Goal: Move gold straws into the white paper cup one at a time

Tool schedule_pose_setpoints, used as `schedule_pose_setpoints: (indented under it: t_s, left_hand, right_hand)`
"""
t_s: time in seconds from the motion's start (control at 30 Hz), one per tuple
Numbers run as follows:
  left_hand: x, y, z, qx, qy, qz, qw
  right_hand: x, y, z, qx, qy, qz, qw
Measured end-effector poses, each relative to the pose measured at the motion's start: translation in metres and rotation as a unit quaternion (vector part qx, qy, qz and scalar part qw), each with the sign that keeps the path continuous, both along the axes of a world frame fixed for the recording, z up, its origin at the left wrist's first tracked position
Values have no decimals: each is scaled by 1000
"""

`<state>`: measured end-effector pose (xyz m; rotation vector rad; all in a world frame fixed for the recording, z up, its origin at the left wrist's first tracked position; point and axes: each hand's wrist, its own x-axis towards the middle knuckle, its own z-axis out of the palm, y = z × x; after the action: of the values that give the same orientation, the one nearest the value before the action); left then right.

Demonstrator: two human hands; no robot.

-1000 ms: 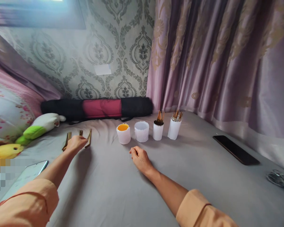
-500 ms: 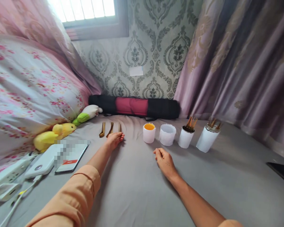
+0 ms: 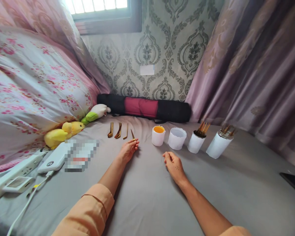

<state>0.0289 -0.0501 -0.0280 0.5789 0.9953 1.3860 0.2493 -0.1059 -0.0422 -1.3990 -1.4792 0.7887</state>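
Note:
My left hand (image 3: 129, 150) is closed near the middle of the grey sheet, its fingertips on the lower end of a slim gold-coloured stick (image 3: 132, 133) whose pointed end faces away from me. To its left lie several slim, gold-coloured, bent pieces in a row: a thin one (image 3: 126, 131), a wider group (image 3: 118, 131) and another group (image 3: 110, 130). My right hand (image 3: 172, 165) rests on the sheet with curled fingers, and nothing shows in it. Beyond it stand a white-wrapped cup with an orange inside (image 3: 158, 137) and a white-wrapped translucent tub (image 3: 177, 141).
Farther right, a white-wrapped can (image 3: 195, 144) and a leaning white-wrapped jar (image 3: 217, 147) hold brown sticks. A power bank (image 3: 54, 159), power strip (image 3: 17, 172) and plush toys (image 3: 64, 132) lie left. A black-and-red long bag (image 3: 141, 107) lies along the wall.
My left hand has moved right, away from the bent gold pieces, and the pointed gold stick now shows at its fingertips. My right hand stays almost where it was. The view has shifted slightly.

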Motion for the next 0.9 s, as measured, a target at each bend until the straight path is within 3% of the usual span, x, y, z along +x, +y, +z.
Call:
schedule_pose_setpoints:
  t_s: [0.63,0.9]
  left_hand:
    - [67,-67,2,-9,1,-68,998]
    - [70,-85,5,-28,18,-109,993]
  right_hand:
    - [-5,-3,0,-17,51,-28,998]
    - [-6,-6,0,-14,18,-37,999]
